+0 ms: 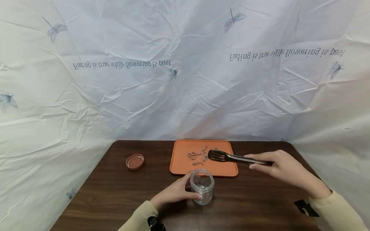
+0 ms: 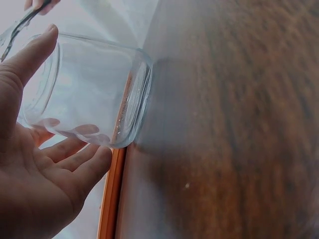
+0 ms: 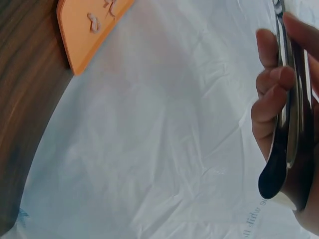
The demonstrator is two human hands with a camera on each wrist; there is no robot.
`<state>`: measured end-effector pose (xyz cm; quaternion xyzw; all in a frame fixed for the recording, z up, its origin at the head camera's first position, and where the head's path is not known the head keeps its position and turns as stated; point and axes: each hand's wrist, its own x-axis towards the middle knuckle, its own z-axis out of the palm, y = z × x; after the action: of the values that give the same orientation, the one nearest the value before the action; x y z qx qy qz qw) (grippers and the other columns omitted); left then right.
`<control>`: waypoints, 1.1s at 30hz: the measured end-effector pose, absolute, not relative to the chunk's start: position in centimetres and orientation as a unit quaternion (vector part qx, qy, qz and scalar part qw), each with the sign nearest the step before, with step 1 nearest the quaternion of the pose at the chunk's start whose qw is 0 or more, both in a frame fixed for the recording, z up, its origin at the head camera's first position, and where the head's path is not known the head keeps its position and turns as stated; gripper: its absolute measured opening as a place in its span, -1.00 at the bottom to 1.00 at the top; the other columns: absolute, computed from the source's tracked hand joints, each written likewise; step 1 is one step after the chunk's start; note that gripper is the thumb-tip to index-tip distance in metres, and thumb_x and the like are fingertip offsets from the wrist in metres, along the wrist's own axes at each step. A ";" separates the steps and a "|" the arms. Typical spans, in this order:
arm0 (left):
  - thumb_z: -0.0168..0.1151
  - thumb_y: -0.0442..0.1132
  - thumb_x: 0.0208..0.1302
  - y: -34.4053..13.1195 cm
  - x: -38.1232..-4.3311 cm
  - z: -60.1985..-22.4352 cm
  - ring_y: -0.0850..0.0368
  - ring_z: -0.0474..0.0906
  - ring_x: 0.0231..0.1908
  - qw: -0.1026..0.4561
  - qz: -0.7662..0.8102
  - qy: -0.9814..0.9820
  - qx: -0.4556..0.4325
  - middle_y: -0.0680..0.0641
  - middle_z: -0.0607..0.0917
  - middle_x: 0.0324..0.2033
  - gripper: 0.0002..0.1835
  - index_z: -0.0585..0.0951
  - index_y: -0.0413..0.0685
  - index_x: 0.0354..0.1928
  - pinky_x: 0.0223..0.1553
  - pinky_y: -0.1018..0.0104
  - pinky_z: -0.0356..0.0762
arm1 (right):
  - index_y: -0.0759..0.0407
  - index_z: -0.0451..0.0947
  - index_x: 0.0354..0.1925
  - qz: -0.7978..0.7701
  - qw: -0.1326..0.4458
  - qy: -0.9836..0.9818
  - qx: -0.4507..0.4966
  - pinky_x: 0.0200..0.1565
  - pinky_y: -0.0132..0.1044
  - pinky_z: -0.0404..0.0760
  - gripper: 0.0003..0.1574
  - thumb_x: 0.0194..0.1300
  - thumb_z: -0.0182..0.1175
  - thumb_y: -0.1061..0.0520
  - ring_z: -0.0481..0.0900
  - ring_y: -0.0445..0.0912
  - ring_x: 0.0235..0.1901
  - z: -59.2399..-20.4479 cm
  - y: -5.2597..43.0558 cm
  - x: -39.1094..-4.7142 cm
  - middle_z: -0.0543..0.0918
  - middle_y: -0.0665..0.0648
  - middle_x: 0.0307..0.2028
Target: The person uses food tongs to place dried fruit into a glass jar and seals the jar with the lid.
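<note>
A clear open jar (image 1: 203, 189) stands upright on the dark wooden table, and my left hand (image 1: 177, 191) grips it from the left. Its thumb lies along the near side and the fingers show behind the glass (image 2: 89, 84) in the left wrist view. My right hand (image 1: 278, 165) holds metal tongs (image 1: 241, 158) with black slotted heads, the two arms pressed close together. The tong heads reach left over an orange tray (image 1: 221, 168). Several small greyish-pink, curled pieces (image 1: 192, 156) lie on the tray. In the right wrist view, fingers wrap the tongs (image 3: 294, 109).
A reddish-brown round lid (image 1: 135, 162) lies on the left side of the table (image 1: 115, 192). White printed sheeting (image 1: 179, 96) hangs behind and at both sides of the table. The tray sits near the table's far edge, just beyond the jar.
</note>
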<state>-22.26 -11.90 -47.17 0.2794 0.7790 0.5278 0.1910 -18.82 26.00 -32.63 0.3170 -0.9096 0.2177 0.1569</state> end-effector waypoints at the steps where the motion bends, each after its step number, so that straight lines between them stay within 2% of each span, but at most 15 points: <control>1: 0.48 0.04 0.22 -11.9 -22.2 -47.1 0.15 0.46 0.28 0.190 0.527 0.780 0.277 0.05 0.42 0.33 -0.08 0.16 0.33 0.52 0.20 0.33 0.51 | -0.26 0.70 0.12 0.213 0.152 -0.909 0.324 -0.53 -0.46 0.30 -0.57 0.27 0.41 -0.08 0.25 -0.41 -0.59 -32.7 25.9 -18.8 0.65 -0.39 -0.35; 4: 0.49 0.02 0.21 -11.8 -22.1 -47.1 0.18 0.45 0.28 0.188 0.531 0.778 0.276 0.08 0.41 0.33 -0.08 0.17 0.34 0.52 0.20 0.34 0.50 | -0.27 0.72 0.10 0.193 0.147 -0.907 0.343 -0.53 -0.48 0.29 -0.60 0.27 0.41 -0.10 0.27 -0.43 -0.57 -32.8 25.8 -18.7 0.66 -0.41 -0.32; 10: 0.49 0.00 0.22 -11.8 -22.1 -47.2 0.16 0.47 0.26 0.183 0.530 0.779 0.282 0.04 0.43 0.32 -0.09 0.17 0.40 0.51 0.19 0.34 0.52 | -0.20 0.74 0.08 0.169 0.134 -0.901 0.377 -0.46 -0.48 0.30 -0.61 0.28 0.39 -0.13 0.36 -0.43 -0.50 -33.0 25.4 -18.8 0.74 -0.25 -0.15; 15: 0.48 -0.01 0.24 -11.8 -22.2 -47.2 0.17 0.45 0.28 0.179 0.528 0.777 0.292 0.03 0.42 0.33 -0.11 0.17 0.42 0.51 0.22 0.34 0.49 | -0.17 0.73 0.08 0.162 0.111 -0.897 0.396 -0.43 -0.47 0.35 -0.61 0.32 0.35 -0.16 0.43 -0.45 -0.43 -33.3 25.1 -18.9 0.74 -0.23 -0.12; 22: 0.45 0.03 0.26 -11.9 -22.2 -47.4 0.11 0.42 0.31 0.188 0.527 0.776 0.293 0.01 0.42 0.33 -0.09 0.14 0.33 0.54 0.24 0.34 0.48 | -0.28 0.70 0.11 0.151 0.085 -0.896 0.409 -0.41 -0.46 0.36 -0.64 0.36 0.30 -0.18 0.42 -0.45 -0.44 -34.2 24.6 -19.1 0.71 -0.31 -0.12; 30: 0.43 0.07 0.27 -12.0 -22.5 -47.3 0.10 0.44 0.31 0.191 0.511 0.785 0.293 0.01 0.41 0.33 -0.03 0.08 0.23 0.58 0.24 0.31 0.49 | -0.20 0.73 0.07 0.148 0.056 -0.908 0.387 -0.44 -0.43 0.45 -0.61 0.36 0.29 -0.23 0.51 -0.47 -0.41 -34.3 23.9 -19.5 0.75 -0.20 -0.08; 33: 0.43 0.07 0.27 -12.0 -22.8 -47.2 0.12 0.41 0.32 0.184 0.508 0.787 0.296 0.03 0.41 0.33 -0.05 0.08 0.32 0.57 0.26 0.31 0.47 | -0.18 0.73 0.09 0.141 0.057 -0.911 0.382 -0.42 -0.41 0.49 -0.59 0.35 0.29 -0.23 0.54 -0.47 -0.39 -34.0 23.7 -19.7 0.75 -0.18 -0.08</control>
<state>-22.84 -12.00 -47.18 0.2963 0.7872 0.5085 0.1842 -19.73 23.68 -34.00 0.3825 -0.9114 0.1407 0.0568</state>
